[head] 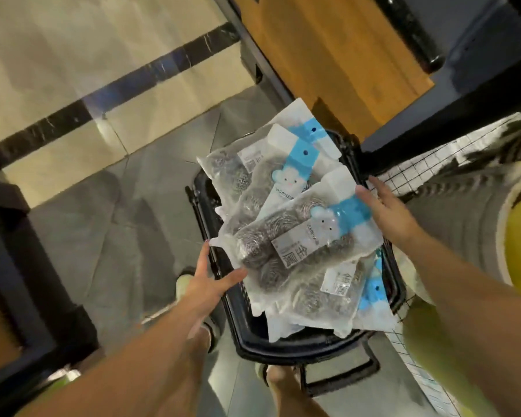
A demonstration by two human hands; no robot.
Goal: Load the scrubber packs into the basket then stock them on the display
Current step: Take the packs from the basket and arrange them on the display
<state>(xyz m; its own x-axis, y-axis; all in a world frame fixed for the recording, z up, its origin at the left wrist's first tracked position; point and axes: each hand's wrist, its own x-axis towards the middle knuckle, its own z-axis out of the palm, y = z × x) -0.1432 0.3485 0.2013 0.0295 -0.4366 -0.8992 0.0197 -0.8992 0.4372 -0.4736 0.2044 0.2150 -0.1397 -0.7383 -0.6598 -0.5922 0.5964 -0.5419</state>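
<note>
A black plastic basket (247, 344) sits on the floor below me, heaped with several clear packs of steel wool scrubbers with blue-and-white header cards. The topmost scrubber pack (301, 236) lies slanted over the pile. My left hand (208, 281) is at its lower left corner, fingers straight along the edge and thumb against the underside. My right hand (385, 212) lies against its blue header end with fingers extended. More packs (253, 176) poke out at the basket's far end, and others (322, 296) lie underneath near me.
A white wire grid panel (418, 167) stands just right of the basket. A wooden board (328, 55) and dark shelving frame lie ahead. Grey floor tiles (118, 236) spread to the left. My feet in sandals show beside the basket's near end and its handle (343, 377).
</note>
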